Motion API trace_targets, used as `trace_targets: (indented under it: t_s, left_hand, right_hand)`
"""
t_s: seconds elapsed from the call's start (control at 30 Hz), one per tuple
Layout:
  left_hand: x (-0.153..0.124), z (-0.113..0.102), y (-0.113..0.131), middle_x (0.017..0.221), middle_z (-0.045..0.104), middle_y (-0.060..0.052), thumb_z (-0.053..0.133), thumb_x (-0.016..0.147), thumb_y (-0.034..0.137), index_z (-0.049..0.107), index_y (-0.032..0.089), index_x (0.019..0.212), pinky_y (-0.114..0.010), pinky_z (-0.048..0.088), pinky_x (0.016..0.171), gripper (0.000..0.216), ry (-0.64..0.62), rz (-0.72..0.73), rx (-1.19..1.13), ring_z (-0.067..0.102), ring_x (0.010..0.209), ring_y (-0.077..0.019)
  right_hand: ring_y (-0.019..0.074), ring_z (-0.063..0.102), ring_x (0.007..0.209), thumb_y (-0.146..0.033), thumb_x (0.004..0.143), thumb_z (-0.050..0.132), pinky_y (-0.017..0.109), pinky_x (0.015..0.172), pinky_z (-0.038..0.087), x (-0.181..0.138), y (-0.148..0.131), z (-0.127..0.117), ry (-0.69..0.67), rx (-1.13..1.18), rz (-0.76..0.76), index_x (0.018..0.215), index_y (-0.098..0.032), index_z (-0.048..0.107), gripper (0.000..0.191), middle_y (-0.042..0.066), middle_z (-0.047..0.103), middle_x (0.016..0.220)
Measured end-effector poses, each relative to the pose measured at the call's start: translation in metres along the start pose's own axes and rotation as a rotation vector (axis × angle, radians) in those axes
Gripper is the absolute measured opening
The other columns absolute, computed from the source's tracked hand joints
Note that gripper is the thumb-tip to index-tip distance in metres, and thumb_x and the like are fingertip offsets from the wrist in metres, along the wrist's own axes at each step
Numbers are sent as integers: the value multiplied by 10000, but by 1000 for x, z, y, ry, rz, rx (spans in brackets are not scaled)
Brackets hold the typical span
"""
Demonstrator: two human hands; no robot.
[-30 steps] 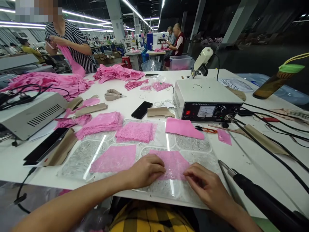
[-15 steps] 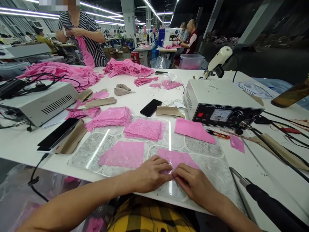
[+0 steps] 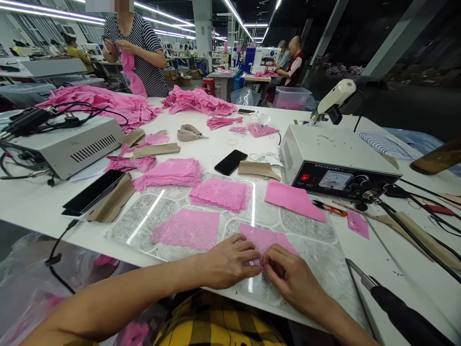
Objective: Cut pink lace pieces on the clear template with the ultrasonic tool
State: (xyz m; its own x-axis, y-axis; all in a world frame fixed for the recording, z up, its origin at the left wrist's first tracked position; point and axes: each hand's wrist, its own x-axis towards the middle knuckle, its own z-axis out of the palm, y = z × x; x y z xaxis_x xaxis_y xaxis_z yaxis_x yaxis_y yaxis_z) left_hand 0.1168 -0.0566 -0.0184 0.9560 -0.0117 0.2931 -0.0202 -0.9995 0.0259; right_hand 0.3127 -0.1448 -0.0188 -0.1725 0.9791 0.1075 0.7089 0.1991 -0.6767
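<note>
A pink lace fabric piece lies flat on the grey marbled board at the front of the table. On its near edge rest the bent fingertips of my left hand, thumb apart from the fingers. My right hand is pinched closed at that same edge, right beside the left thumb; the pinched bit is mostly hidden. To the left lies another pink lace piece, spread flat. Behind them sit two stacks of pink lace pieces, one in the middle and one further left.
A plain pink fabric piece and orange-handled snips lie before a grey control box. A black-handled tool juts in at right. Phones and pink heaps are further back. A person in stripes stands behind.
The camera view has shifted slightly, so the scene sits further right. My left thumb has spread a little from its fingers; both hands stay at the lace piece's near edge.
</note>
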Motion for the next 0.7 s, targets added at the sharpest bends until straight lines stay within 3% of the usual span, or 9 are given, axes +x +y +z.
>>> trace_targets:
  t_s: [0.13, 0.3, 0.4, 0.53, 0.7]
  left_hand:
    - [0, 2, 0, 1098, 656, -71, 544, 950, 191, 643, 192, 1057, -371, 380, 932, 146, 13, -23, -37, 566, 1023, -203]
    - [-1, -3, -3, 1101, 677, -42, 523, 966, 201, 646, 186, 1051, -329, 379, 954, 150, 37, -51, -138, 593, 1036, -177]
    - [-6, -6, -3, 1171, 667, -66, 452, 1008, 241, 630, 166, 1102, -309, 376, 998, 215, 79, -98, -149, 589, 1110, -180]
    - [-13, -6, 2, 1367, 568, -106, 452, 1008, 381, 576, 196, 1257, -412, 362, 1068, 334, 27, -146, -82, 525, 1259, -278]
    - [-24, -18, 5, 1488, 449, -112, 410, 1012, 443, 490, 214, 1382, -440, 308, 1149, 442, -169, -199, -137, 426, 1371, -283]
  right_hand:
    - [119, 466, 566, -205, 872, 461, 241, 520, 373, -5, -2, -10, -4, 145, 53, 713, -216, 512, 167, -6, 532, 693]
    - [123, 464, 561, -331, 914, 506, 239, 518, 376, -46, 8, -39, -241, 161, 26, 641, -218, 459, 300, -19, 510, 615]
    - [124, 498, 557, -356, 940, 477, 235, 506, 399, -64, 17, -43, -132, 75, 60, 675, -225, 500, 296, -8, 536, 638]
    - [135, 558, 559, -334, 922, 480, 238, 524, 467, -60, 26, -33, 112, -95, 119, 850, -237, 585, 160, 6, 600, 699]
    - [126, 604, 515, -312, 878, 505, 196, 492, 495, -57, 41, -29, 73, -89, 130, 807, -250, 603, 136, -16, 635, 651]
